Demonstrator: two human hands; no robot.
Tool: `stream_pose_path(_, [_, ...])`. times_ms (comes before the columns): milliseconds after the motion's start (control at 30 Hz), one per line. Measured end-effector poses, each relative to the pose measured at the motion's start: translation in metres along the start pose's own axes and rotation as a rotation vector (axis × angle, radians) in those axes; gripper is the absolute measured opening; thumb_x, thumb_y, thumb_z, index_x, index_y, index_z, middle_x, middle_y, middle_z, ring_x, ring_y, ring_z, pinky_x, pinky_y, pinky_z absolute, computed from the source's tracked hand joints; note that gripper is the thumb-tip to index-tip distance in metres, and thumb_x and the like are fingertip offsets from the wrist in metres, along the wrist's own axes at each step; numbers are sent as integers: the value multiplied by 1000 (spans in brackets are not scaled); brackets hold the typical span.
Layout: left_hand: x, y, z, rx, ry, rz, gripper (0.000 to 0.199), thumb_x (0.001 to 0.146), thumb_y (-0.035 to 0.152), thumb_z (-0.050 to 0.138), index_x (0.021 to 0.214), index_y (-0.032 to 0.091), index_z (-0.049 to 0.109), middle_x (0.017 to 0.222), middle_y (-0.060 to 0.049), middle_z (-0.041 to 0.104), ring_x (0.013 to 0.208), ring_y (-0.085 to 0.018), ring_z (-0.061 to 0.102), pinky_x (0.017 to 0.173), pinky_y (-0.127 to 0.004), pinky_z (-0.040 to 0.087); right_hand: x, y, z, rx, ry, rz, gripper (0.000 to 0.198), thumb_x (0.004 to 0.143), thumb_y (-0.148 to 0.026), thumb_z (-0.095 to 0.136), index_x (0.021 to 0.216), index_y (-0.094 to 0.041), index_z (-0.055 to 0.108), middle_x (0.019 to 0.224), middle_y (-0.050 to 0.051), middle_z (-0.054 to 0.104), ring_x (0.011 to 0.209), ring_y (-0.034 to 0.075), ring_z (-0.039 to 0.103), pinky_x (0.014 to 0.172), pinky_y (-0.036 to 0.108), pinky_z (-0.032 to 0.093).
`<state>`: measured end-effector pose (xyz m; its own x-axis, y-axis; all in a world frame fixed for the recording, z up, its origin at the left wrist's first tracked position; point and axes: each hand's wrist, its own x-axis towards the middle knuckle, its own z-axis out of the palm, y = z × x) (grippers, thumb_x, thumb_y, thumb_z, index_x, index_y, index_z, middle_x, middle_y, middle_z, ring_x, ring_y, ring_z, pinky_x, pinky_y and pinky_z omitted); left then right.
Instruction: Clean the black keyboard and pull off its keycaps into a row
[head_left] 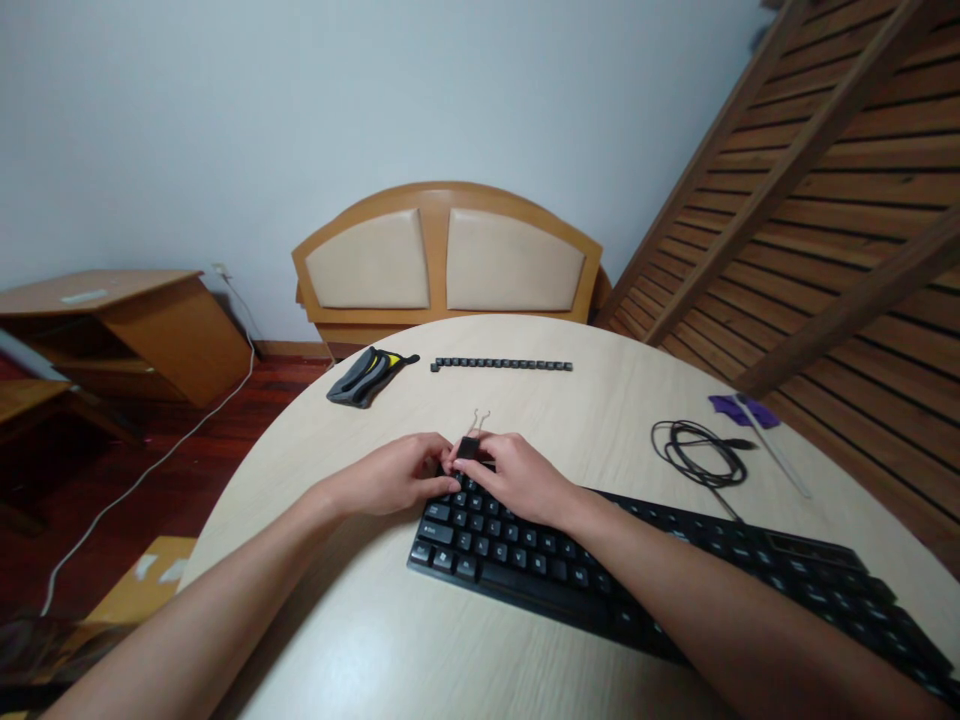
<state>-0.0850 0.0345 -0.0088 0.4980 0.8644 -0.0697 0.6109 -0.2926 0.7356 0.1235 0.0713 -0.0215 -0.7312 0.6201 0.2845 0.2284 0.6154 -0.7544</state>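
Observation:
A black keyboard (525, 590) lies at a slant on the round table, its left end under my hands. In my right hand (517, 475) is a keycap puller (466, 447), its dark handle pinched between thumb and fingers and its two thin wire prongs pointing away from me. My left hand (416, 470) rests at the keyboard's far left corner, thumb low over the keys, fingers curled and meeting the right fingertips. Whatever lies between the left fingers is hidden. Beyond the hands, small black keycaps (502, 364) form a long row, with one keycap set just below its left end.
A grey, black and yellow cloth item (367, 378) lies at the table's far left. On the right are a coiled black cable (701, 455), a purple cloth (750, 410) and a thin pale stick (776, 450). Behind the table (330, 620) stands a wooden headboard (439, 230).

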Motion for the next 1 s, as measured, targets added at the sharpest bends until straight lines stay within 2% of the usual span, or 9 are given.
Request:
stream_pose_path(100, [0, 0, 0, -25, -13, -5, 22, 90, 39, 60, 96, 17, 60, 90, -4, 65, 79, -18, 58, 74, -30, 46, 0, -1, 1, -26, 20, 42, 17, 95, -25, 57, 95, -19, 73, 96, 5, 72, 88, 18, 66, 81, 29, 47])
stream_pose_path(367, [2, -1, 1, -104, -19, 21, 19, 89, 35, 61, 92, 16, 64, 89, -3, 67, 82, -18, 60, 78, -30, 46, 0, -4, 4, -45, 80, 51, 15, 94, -22, 55, 99, -20, 69, 98, 5, 72, 90, 19, 67, 82, 30, 49])
stream_pose_path(600, [6, -8, 4, -147, 0, -51, 23, 85, 39, 64, 84, 16, 66, 84, -3, 68, 79, -18, 58, 75, -28, 45, -1, 1, 8, -49, 96, 67, 13, 96, -23, 53, 96, -19, 65, 97, 7, 73, 87, 19, 69, 79, 29, 50])
stream_pose_path(767, [8, -12, 8, -257, 6, -88, 23, 81, 38, 67, 77, 16, 62, 85, -2, 67, 79, -17, 56, 76, -28, 44, 0, 2, 8, -29, 98, 56, 14, 96, -23, 51, 93, -19, 65, 94, 5, 71, 85, 18, 70, 76, 27, 50])
stream_pose_path(1000, [7, -9, 9, -299, 15, -89, 22, 81, 36, 67, 75, 16, 63, 85, -2, 66, 79, -16, 54, 76, -29, 43, -1, 2, 8, -13, 96, 57, 14, 95, -20, 51, 95, -19, 65, 92, 5, 71, 81, 17, 70, 74, 26, 50])
